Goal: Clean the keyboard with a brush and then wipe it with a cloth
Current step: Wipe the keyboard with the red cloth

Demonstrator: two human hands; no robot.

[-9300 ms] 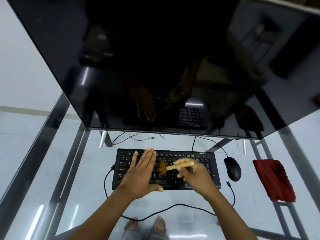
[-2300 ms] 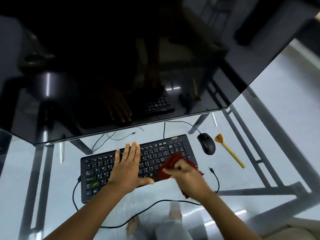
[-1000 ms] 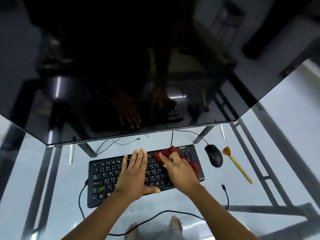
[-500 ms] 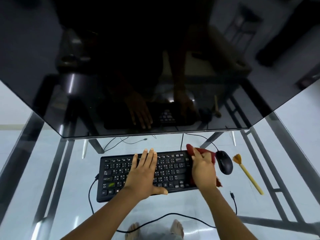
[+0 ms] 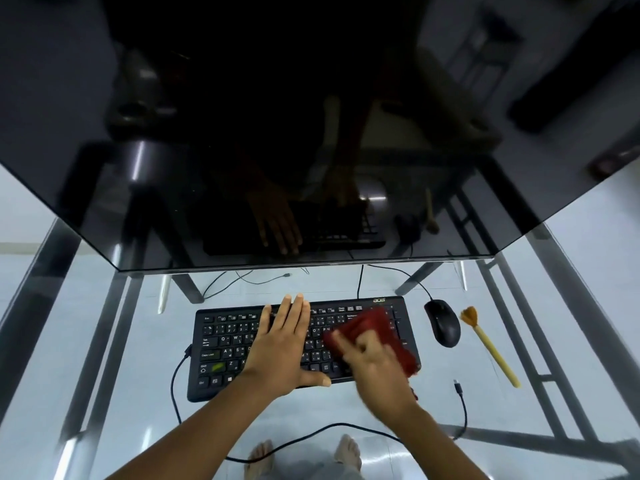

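The left hand (image 5: 282,344) lies flat on the keyboard (image 5: 225,341) while the right hand (image 5: 377,372), gripping the cloth (image 5: 375,323), sweeps back leftward; wiping continues.

Black keyboard (image 5: 225,344) with white legends, dark red cloth (image 5: 372,327), black mouse (image 5: 442,322), yellow-handled orange-bristled brush (image 5: 490,348)

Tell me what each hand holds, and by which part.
The left hand lies flat on the keyboard, holding nothing. The right hand is on the cloth, at its near left part; blur hides whether it grips or only presses.
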